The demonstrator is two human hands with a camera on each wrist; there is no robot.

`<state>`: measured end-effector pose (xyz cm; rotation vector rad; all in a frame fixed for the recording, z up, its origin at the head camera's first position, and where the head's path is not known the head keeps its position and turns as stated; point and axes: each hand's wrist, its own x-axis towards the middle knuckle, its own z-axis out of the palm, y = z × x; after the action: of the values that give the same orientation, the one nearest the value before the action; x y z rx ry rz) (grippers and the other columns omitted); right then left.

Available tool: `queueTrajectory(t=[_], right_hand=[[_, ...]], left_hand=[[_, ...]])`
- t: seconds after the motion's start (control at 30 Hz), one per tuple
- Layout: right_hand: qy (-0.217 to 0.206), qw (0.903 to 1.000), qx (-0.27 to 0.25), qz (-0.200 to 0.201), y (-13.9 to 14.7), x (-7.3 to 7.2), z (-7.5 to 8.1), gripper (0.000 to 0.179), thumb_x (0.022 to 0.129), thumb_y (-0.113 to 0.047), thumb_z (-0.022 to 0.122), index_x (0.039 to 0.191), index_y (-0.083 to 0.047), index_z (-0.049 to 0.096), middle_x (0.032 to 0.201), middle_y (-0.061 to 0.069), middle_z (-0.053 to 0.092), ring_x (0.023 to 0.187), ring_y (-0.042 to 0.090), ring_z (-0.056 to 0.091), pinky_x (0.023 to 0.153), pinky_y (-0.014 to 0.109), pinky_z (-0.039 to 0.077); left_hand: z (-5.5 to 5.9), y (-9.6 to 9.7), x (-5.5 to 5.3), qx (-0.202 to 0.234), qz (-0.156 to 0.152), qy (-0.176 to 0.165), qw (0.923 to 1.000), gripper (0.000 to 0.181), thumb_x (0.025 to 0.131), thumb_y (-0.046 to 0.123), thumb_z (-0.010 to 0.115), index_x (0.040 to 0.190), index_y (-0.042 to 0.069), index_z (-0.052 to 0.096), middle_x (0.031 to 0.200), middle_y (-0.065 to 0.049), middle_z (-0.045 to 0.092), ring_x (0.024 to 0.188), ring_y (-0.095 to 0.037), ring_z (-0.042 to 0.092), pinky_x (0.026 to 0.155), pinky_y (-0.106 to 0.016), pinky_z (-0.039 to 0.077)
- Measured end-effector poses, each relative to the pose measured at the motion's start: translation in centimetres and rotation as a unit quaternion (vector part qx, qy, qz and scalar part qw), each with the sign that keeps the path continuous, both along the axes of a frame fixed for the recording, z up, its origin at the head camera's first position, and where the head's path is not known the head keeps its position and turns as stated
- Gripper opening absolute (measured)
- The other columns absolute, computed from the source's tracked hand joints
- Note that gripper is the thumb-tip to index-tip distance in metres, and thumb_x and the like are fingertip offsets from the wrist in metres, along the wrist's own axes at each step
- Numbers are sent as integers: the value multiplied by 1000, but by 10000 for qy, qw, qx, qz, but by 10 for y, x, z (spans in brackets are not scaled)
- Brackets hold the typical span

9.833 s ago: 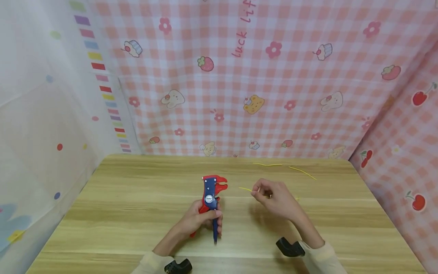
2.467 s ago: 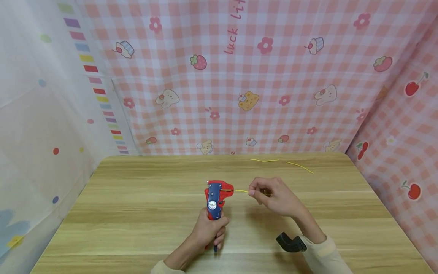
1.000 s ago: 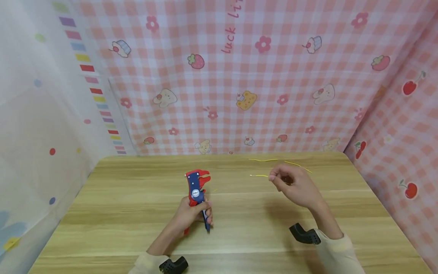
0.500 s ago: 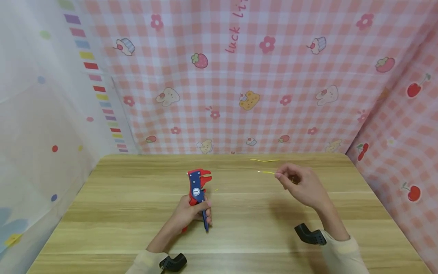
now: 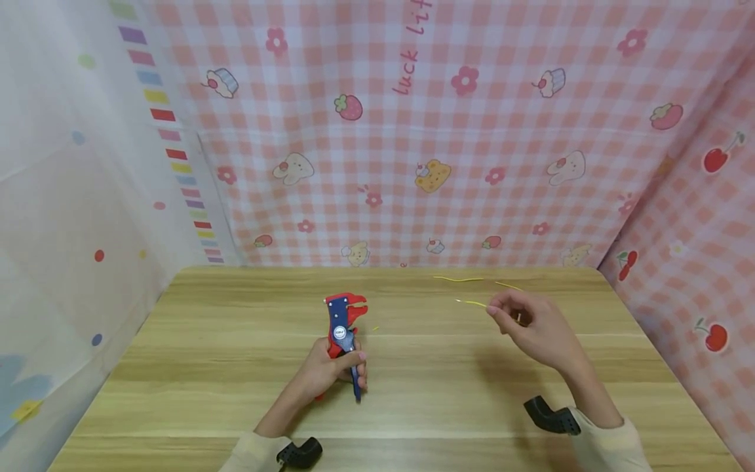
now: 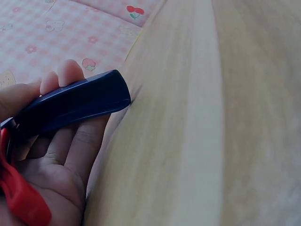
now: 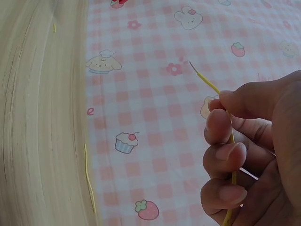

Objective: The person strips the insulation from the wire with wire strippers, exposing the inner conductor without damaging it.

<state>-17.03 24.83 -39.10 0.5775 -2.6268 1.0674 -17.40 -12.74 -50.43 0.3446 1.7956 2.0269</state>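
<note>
My left hand grips a red and blue wire stripper upright over the table, its red jaws apart and facing right. The left wrist view shows the blue handle under the fingers and the red handle against the palm. To the right, my right hand pinches a thin yellow wire between thumb and forefinger. In the right wrist view, a short bare metal end sticks out of its yellow insulation, while the rest runs behind the curled fingers. A tiny yellow scrap lies beside the stripper.
Two more yellow wires lie near the table's back edge, a left wire and a right wire partly behind my right hand. The wooden table meets a pink checked cloth at the back, with cloths on both sides.
The stripper closed on the wire's end, then came off and moved left, jaws apart. The wire's tip is now bare, and a yellow scrap lies on the table. My right hand moved right.
</note>
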Motion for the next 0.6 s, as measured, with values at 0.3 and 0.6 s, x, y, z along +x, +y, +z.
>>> queueTrajectory(t=[0.3, 0.6], right_hand=[[598, 9981, 81, -124, 11, 5, -1, 14, 97, -9, 69, 92, -22, 67, 63, -10, 56, 50, 3, 43, 46, 20, 37], [631, 9980, 62, -58, 15, 0, -16, 17, 95, -7, 71, 89, -22, 67, 62, -12, 56, 47, 1, 43, 42, 18, 37]], left_hand=[[0, 0, -1, 75, 38, -96, 9999, 13, 102, 7, 61, 106, -3, 53, 78, -4, 71, 69, -21, 74, 76, -46, 66], [-1, -1, -2, -30, 118, -197, 9997, 13, 102, 10, 62, 105, 0, 54, 78, -5, 71, 69, -22, 74, 77, -46, 65]])
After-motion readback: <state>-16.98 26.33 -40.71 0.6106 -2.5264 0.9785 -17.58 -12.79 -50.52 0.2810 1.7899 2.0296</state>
